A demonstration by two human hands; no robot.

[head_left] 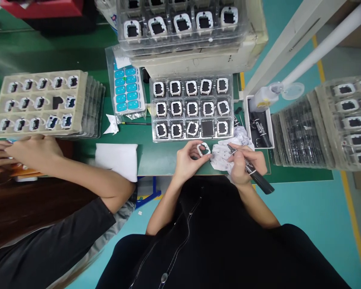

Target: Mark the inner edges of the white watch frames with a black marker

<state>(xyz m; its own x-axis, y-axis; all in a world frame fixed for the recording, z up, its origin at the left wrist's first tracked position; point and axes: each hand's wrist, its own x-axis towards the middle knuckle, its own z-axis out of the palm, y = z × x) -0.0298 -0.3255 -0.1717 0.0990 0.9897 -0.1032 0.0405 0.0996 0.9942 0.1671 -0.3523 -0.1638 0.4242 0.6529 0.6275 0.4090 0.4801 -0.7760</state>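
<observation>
My left hand (188,162) pinches a small white square plastic frame (203,149) with a dark opening, held up at the bench's front edge. In my right hand (243,162) is a black marker pen (258,178), its tip pointing up and left toward the frame but apart from it. A crumpled, stained white cloth (224,154) lies between and under my hands. Just beyond stands a clear plastic tray (192,138) with similar frames in its pockets; one pocket in its front row holds no frame.
Left, a co-worker's hands (33,150) work beside a stacked tray (84,104). Blue stickers (126,88) and a folded white cloth (116,158) lie between us. More trays sit on a box (198,64) behind. At right are a white box with markers (272,120) and tall tray stacks (303,124).
</observation>
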